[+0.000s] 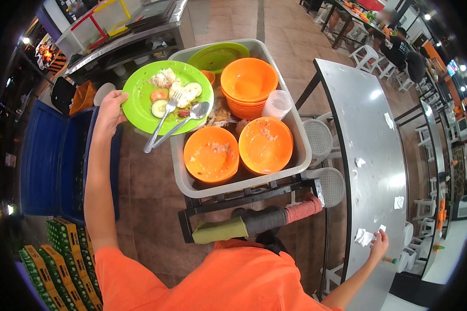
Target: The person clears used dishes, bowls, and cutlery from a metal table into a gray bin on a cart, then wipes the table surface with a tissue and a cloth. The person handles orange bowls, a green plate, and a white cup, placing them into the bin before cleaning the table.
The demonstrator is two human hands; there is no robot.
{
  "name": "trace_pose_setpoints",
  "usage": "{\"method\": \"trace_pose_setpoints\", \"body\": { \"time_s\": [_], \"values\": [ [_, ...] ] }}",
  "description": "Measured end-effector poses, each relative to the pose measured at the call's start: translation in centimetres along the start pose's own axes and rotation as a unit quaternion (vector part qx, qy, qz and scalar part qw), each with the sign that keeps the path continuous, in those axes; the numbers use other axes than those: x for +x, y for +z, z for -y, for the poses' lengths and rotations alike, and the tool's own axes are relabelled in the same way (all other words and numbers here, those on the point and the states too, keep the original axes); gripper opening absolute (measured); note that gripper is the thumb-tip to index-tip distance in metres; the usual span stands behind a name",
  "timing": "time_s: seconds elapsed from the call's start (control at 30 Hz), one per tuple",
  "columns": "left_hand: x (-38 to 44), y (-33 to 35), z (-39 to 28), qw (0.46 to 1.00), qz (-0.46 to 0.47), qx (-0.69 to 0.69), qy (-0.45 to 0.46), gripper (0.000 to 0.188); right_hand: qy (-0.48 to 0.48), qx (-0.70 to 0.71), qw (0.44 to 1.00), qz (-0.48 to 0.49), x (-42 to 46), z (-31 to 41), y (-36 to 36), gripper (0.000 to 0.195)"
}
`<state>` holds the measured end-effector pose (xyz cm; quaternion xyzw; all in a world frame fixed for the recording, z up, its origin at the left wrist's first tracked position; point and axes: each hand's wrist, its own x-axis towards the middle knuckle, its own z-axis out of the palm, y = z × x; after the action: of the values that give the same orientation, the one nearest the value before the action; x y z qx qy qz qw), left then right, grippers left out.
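Note:
My left hand (112, 110) grips the left rim of a green plate (138, 112), raised over the left side of a translucent plastic tub (303, 159). On the plate lie leftover rice (164, 79), cucumber slices (159, 108), a fork (160, 124) and a spoon (199, 110). Inside the tub are stacked orange bowls (249, 79), two front bowls with rice scraps (211, 154), clear plastic cups (277, 105) and another green plate (218, 56). My right hand (380, 245) reaches onto the metal table (377, 155), its fingers at crumpled white tissue (362, 237); whether they grip it is unclear.
The tub rests on a cart with a wrapped handle (264, 219) before me. White stools (327, 186) stand between cart and table. At left are an open blue cooler (44, 163) and stacked cartons (62, 252). Several people (397, 46) sit at the far right.

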<state>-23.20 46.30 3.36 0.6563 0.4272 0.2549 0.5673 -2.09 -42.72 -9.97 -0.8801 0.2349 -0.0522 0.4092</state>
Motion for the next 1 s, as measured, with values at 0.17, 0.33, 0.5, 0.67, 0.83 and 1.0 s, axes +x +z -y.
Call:
{"method": "trace_pose_setpoints", "body": {
  "time_s": [0.17, 0.33, 0.5, 0.67, 0.83, 1.0],
  "values": [
    [2.8, 2.9, 0.4, 0.996, -0.005, 0.091, 0.012, 0.019, 0.010, 0.000, 1.000, -0.006, -1.2, 0.7, 0.1, 0.031],
    [4.1, 4.8, -0.4, 0.980, 0.022, 0.194, 0.043, 0.020, 0.011, -0.027, 1.000, -0.002, -1.6, -0.6, 0.3, 0.028],
    [4.4, 5.8, -2.5, 0.972, 0.024, 0.233, 0.029, 0.015, 0.021, -0.071, 0.997, 0.021, -2.2, -0.7, 3.6, 0.025],
    [5.0, 7.8, -6.0, 0.949, 0.050, 0.304, 0.063, 0.014, -0.001, -0.092, 0.995, 0.047, -0.7, 1.8, 7.0, 0.024],
    [4.9, 12.7, -10.3, 0.915, 0.081, 0.391, 0.063, 0.014, 0.001, -0.084, 0.992, 0.091, 0.7, 7.4, 10.3, 0.025],
    [3.4, 17.2, -13.1, 0.872, 0.059, 0.478, 0.086, 0.017, -0.016, -0.104, 0.986, 0.130, 2.6, 11.1, 12.4, 0.028]
  ]
}}
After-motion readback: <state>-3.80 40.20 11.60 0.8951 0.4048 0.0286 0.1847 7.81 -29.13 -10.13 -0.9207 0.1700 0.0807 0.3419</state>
